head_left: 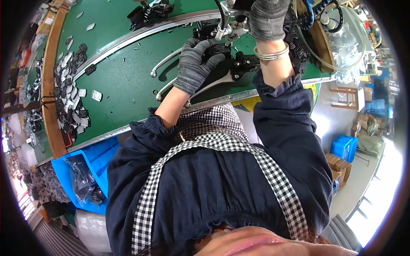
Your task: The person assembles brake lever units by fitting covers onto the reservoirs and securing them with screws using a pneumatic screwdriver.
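Observation:
My left hand (194,64), in a grey knitted glove, is closed on a black brake lever housing (217,51) below the tip of a metal fastening machine (230,30). Silver brake levers (167,62) stick out to the left and toward me around this hand. Another black lever body with a long silver lever (218,81) lies just right of it, near the table's front edge. Raised beside the machine at the top is my right hand (269,19), also gloved. Its fingers are cut off by the picture's upper edge, so its grip is hidden.
The green table (124,81) has a metal front edge and a curved metal rail (141,34). Small black and silver parts (70,94) are heaped along a wooden border (50,77) at left. Black parts (299,51) lie at right near hoses. A blue bin (92,170) stands lower left.

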Motion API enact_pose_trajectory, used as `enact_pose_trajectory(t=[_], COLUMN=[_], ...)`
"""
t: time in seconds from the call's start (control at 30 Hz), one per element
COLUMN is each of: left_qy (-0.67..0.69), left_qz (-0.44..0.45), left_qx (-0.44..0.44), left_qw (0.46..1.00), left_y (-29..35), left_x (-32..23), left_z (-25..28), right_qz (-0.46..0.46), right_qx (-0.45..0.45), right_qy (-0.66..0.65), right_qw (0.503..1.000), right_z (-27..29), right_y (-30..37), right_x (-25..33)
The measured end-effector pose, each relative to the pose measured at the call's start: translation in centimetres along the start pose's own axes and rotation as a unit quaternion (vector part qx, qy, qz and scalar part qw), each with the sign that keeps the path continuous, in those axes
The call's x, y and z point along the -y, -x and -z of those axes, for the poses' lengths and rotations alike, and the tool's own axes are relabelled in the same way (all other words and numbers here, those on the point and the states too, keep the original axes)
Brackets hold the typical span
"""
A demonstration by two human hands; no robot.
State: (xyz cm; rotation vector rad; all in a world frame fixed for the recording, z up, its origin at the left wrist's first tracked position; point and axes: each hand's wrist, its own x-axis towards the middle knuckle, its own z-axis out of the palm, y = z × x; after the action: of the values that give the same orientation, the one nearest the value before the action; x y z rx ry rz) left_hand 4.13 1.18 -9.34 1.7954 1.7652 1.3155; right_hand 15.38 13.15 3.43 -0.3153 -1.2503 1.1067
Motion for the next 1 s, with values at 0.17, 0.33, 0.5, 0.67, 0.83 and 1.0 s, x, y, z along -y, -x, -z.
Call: enact_pose_trajectory(t=[0.17,0.33,0.5,0.67,0.83,1.0], left_qy=[0.038,-0.010,0.125,0.121,0.120,0.135], left_qz=[0.020,-0.040,0.075,0.071,0.063,0.053], left_qx=[0.026,0.006,0.059,0.044,0.059,0.033], left_qw=[0.999,0.999,0.988,0.989,0.989,0.989], left_y=[0.2,0.0,0.0,0.1,0.1,0.2], left_x=[0.6,1.7,2.1,2.2,2.3,2.1], left_z=[0.0,-0.4,-0.9,-1.0,-1.0,-1.2], right_qz=[0.025,0.031,0.013,-0.005,-0.016,-0.019], right_qx=[-0.021,-0.010,0.002,0.013,0.019,0.017], right_qy=[-0.015,-0.017,-0.011,-0.003,0.004,0.012], right_qw=[0.999,0.999,1.000,1.000,1.000,1.000], right_z=[1.4,1.0,-0.3,-1.0,-1.1,-1.1], right_y=[-1.3,-1.6,-0.4,0.9,1.6,2.0], right_x=[2.1,1.5,0.4,-0.3,-0.6,-0.7])
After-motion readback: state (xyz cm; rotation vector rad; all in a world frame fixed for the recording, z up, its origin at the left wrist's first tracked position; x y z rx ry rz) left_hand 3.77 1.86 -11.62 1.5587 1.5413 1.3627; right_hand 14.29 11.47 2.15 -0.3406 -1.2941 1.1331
